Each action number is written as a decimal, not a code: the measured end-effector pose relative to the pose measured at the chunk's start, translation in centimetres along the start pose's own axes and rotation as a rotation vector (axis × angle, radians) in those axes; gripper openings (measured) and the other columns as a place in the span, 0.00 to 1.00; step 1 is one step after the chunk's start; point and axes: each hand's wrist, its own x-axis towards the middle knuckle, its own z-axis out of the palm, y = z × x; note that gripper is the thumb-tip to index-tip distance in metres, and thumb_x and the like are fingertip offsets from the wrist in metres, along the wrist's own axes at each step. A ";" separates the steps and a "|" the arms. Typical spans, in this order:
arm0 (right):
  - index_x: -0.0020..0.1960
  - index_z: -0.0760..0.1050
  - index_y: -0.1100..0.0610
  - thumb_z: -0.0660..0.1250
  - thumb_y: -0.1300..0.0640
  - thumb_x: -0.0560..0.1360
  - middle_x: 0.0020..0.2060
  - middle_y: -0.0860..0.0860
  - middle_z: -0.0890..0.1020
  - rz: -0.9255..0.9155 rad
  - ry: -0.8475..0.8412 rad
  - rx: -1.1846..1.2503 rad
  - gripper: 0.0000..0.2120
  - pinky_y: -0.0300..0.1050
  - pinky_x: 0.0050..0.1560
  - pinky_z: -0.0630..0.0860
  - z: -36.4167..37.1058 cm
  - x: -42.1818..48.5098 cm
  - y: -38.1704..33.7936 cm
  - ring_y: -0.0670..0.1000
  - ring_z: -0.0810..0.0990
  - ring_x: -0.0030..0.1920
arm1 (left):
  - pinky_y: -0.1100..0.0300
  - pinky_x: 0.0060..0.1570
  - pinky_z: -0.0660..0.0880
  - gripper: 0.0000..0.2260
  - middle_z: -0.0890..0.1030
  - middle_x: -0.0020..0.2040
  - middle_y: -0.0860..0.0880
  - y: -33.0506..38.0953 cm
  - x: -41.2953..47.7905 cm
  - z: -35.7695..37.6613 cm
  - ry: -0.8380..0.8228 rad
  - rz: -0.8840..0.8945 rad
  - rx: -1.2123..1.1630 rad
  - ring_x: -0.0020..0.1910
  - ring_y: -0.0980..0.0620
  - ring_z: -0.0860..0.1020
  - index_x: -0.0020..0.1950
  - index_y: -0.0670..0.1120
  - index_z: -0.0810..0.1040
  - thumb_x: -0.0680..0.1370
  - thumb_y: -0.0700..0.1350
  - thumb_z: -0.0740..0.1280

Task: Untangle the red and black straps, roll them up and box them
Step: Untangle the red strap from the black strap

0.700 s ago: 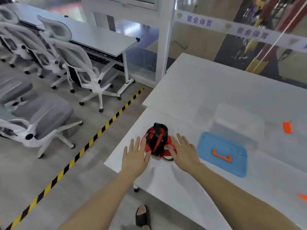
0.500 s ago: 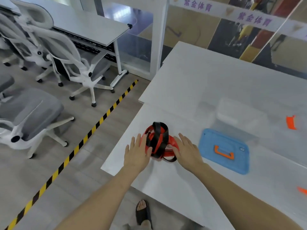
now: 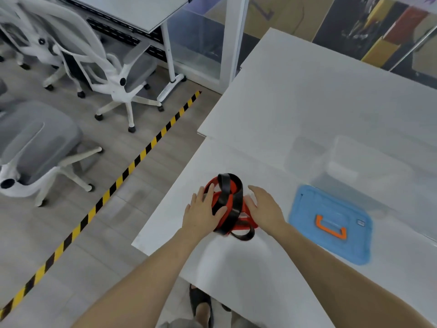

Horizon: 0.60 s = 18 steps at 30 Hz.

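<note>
A: Where are the straps?

B: Near the front left corner of the table [image 3: 295,102], the red strap [image 3: 230,201] and black strap [image 3: 237,207] tangled in one bundle between both hands.

A: Which way does it lie?

B: Its long axis runs away from the person, the near end slanting right. A black loop stands up at the far end and another lies flat at the near end.

A: The hands?

B: The left hand [image 3: 202,213] is spread, thumb on the black strap. The right hand [image 3: 264,207] has straight fingers against the other side.

A: Any writing?

B: A small label [image 3: 360,223] on the blue lid [image 3: 307,209], too small to read. The clear box [image 3: 354,162] sits beyond the lid.
</note>
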 end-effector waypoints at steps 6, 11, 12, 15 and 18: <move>0.75 0.71 0.51 0.56 0.47 0.86 0.71 0.52 0.79 0.138 -0.119 0.168 0.20 0.55 0.73 0.74 1.2 1.3 1.2 0.56 0.79 0.68 | 0.48 0.67 0.75 0.36 0.66 0.80 0.50 -0.4 -0.1 0.2 0.040 0.001 -0.236 0.74 0.46 0.73 0.83 0.55 0.54 0.80 0.62 0.66; 0.62 0.81 0.54 0.60 0.57 0.84 0.51 0.49 0.85 0.148 -0.067 0.268 0.13 0.36 0.47 0.76 1.2 0.3 2.1 0.50 0.83 0.51 | 0.43 0.70 0.73 0.39 0.62 0.82 0.47 1.1 -1.0 0.1 0.139 0.004 -0.117 0.78 0.43 0.66 0.83 0.54 0.54 0.78 0.71 0.60; 0.61 0.82 0.54 0.61 0.58 0.84 0.50 0.48 0.85 0.147 -0.049 0.286 0.13 0.34 0.45 0.74 1.0 0.0 2.1 0.50 0.83 0.50 | 0.41 0.69 0.74 0.43 0.60 0.83 0.47 1.7 -1.2 0.0 0.153 0.002 -0.081 0.79 0.43 0.65 0.83 0.55 0.53 0.74 0.75 0.60; 0.59 0.83 0.53 0.61 0.61 0.83 0.49 0.48 0.87 0.116 -0.015 0.349 0.13 0.32 0.45 0.74 0.5 -1.4 2.0 0.47 0.84 0.49 | 0.39 0.63 0.77 0.57 0.56 0.83 0.48 2.9 -1.7 0.1 0.084 0.014 -0.039 0.78 0.43 0.64 0.83 0.58 0.46 0.62 0.79 0.67; 0.57 0.83 0.51 0.61 0.62 0.83 0.49 0.47 0.86 0.079 0.045 0.405 0.13 0.32 0.48 0.74 0.0 -3.0 1.6 0.45 0.83 0.51 | 0.43 0.56 0.81 0.55 0.61 0.78 0.47 2.4 -2.0 0.4 0.074 0.000 -0.119 0.73 0.42 0.69 0.82 0.62 0.44 0.65 0.66 0.76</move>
